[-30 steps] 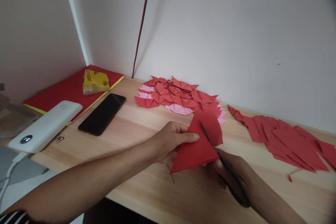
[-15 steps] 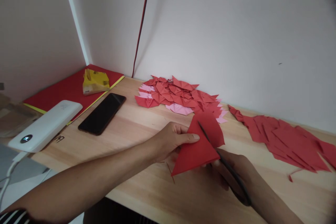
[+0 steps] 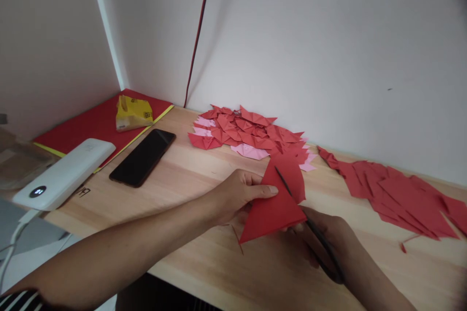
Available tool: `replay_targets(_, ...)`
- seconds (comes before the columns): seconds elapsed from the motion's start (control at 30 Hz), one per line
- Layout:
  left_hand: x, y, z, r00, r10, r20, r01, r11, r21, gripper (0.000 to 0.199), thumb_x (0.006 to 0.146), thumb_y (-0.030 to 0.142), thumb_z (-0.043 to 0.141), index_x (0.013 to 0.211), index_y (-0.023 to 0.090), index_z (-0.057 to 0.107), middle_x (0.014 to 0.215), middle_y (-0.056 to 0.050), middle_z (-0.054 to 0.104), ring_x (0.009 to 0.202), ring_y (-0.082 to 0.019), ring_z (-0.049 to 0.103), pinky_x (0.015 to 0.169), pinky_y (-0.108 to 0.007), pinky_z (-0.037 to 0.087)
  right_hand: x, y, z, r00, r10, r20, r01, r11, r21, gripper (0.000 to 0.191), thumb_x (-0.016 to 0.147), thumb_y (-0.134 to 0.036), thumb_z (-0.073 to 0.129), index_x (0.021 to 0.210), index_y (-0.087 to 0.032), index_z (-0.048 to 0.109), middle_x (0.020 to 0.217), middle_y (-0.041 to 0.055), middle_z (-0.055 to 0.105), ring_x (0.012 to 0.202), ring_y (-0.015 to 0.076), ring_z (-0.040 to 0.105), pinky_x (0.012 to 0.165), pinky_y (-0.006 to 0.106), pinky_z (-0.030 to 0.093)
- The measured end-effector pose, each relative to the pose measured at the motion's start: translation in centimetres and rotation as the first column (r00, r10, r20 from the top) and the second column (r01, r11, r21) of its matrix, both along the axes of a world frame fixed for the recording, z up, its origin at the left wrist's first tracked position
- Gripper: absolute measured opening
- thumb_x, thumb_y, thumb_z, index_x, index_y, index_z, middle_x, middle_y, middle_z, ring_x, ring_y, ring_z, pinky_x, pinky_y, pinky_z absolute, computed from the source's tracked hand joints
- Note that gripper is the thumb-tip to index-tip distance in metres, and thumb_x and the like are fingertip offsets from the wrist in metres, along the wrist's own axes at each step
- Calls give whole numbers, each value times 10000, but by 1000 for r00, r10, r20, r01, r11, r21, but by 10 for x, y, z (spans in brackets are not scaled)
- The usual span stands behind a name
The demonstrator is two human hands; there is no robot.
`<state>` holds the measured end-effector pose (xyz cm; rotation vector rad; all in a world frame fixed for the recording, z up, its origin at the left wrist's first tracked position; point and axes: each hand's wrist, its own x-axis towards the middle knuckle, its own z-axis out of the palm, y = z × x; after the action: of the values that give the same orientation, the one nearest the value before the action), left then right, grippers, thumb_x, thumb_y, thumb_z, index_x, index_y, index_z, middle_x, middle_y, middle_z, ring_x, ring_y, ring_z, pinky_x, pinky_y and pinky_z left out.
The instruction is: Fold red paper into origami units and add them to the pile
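Observation:
My left hand pinches a folded sheet of red paper, thumb on top and the other fingers mostly beneath. In my right hand is a pair of dark-handled scissors, its fingers closed around the handles. One blade lies across the red paper, its tip pointing away from me, and a flap of the sheet stands beyond it. The second blade is hidden under the paper. Behind my hands lies a pile of folded red and pink paper shapes.
Along the wall at right lies a stack of red paper pieces, with a small red scrap in front. At left are a black phone, a white power bank with a cable, and a yellow packet on a red sheet.
The red flap beyond the scissors has swung slightly left, and the scissor handles have shifted a little left. My left hand keeps its hold on the paper.

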<state>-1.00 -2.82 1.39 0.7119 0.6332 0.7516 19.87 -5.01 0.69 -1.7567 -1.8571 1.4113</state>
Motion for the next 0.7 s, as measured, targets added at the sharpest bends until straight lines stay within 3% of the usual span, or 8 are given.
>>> replay_targets(0.2, 0, -1, 0, 999, -50, -4, 50, 999, 0, 325, 691, 360, 731, 831, 68, 715, 786, -141, 714, 630, -198, 675, 577, -274, 524, -1, -7, 19, 989, 145, -17, -139, 971, 195, 236, 828, -371, 425, 706, -199, 530, 557, -9, 534, 500, 137, 494, 479, 247, 390)
replay_targets(0.37, 0, -2, -1, 994, -104, -32, 104, 995, 9, 312, 702, 364, 724, 820, 75, 722, 778, -132, 713, 580, -178, 664, 536, -253, 508, -8, -8, 38, 987, 160, 7, -158, 966, 207, 193, 796, -315, 434, 641, -209, 479, 577, 1, 525, 529, 150, 488, 487, 257, 378)
replay_targets(0.7, 1, -4, 1, 989, -148, -10, 148, 989, -15, 334, 708, 359, 719, 867, 65, 714, 810, -153, 713, 597, -206, 677, 544, -281, 523, -8, -7, 29, 990, 139, -5, -135, 973, 189, 194, 789, -309, 416, 651, -214, 514, 531, -15, 516, 482, 143, 488, 445, 243, 358)
